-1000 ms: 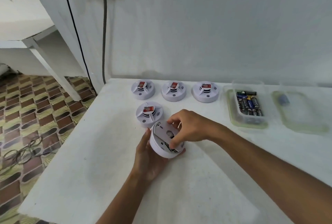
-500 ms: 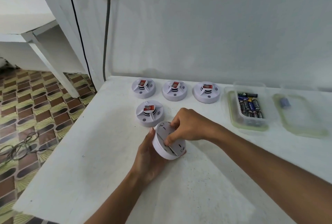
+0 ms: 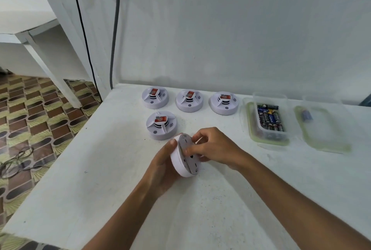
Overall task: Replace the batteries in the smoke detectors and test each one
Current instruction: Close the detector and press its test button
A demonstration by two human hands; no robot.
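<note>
A white round smoke detector (image 3: 181,164) is tilted on its edge above the white table (image 3: 100,169), back side facing right. My left hand (image 3: 160,169) cups it from the left, thumb on its rim. My right hand (image 3: 214,147) grips the back plate (image 3: 190,161), fingertips pressed on it. Several more detectors with red stickers stand face up behind: one close (image 3: 161,125), three in a row at the wall (image 3: 155,97) (image 3: 189,100) (image 3: 223,102). A clear tub (image 3: 269,121) holds several batteries.
A clear lid (image 3: 323,131) with one small battery (image 3: 306,115) on it lies at the far right. Two cables (image 3: 114,29) hang down the wall at the table's back left corner. The table's left edge drops to a patterned tile floor.
The detector has been tipped further onto its edge between my hands, and my right hand's fingers have shifted on the back plate. The open battery compartment seen earlier is no longer visible.
</note>
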